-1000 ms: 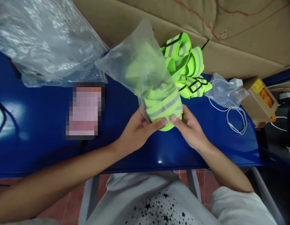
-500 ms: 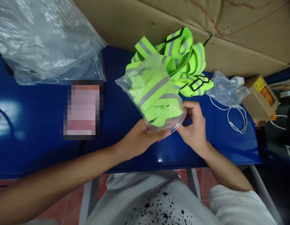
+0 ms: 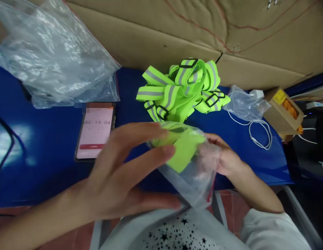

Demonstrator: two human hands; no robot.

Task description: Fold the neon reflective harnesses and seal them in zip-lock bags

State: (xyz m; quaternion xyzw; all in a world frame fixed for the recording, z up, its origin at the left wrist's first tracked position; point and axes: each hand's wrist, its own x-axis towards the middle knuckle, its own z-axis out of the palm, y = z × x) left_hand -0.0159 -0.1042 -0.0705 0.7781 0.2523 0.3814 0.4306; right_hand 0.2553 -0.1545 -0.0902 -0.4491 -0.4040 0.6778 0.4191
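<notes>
A clear plastic bag (image 3: 195, 177) with a folded neon-green reflective strap (image 3: 183, 144) inside is held over the front edge of the blue table (image 3: 46, 173). My left hand (image 3: 119, 173) is raised close to the camera, its fingers stretched out along the bag's left side and its thumb under the bag. My right hand (image 3: 226, 159) is behind the bag on its right side, fingers curled against the plastic. The bag's open end hangs down toward my lap.
A pile of loose neon-green reflective straps (image 3: 180, 88) lies at the back of the table. A phone (image 3: 95, 132) shows a timer at left. A large clear bag (image 3: 51, 55), a small bag with a white cable (image 3: 251, 111), a carton (image 3: 283, 113) and cardboard (image 3: 203, 27) surround them.
The bagged strap has been turned over and pulled toward me, its open end now hanging down. My left hand has risen toward the camera and spread out. The view has tilted down.
</notes>
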